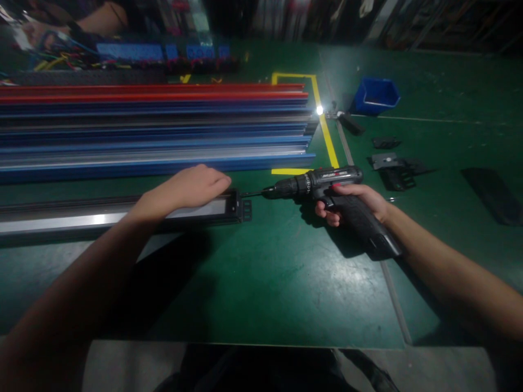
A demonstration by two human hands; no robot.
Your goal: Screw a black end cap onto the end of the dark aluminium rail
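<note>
A long black rail with a silvery top (81, 220) lies across the green table, its right end capped by a black end piece (239, 206). My left hand (196, 185) rests curled over the rail close to that end, pressing it down. My right hand (355, 204) is closed round the grip of a black cordless drill (327, 182). The drill lies level and points left, its bit tip touching the rail's end cap.
A stack of long blue, red and grey profiles (155, 128) lies behind the rail. A blue bin (376, 95), black brackets (394, 169) and a dark flat piece (490, 193) sit at the right. Yellow tape (327, 136) marks the table. Another person's arm (98, 19) shows far left.
</note>
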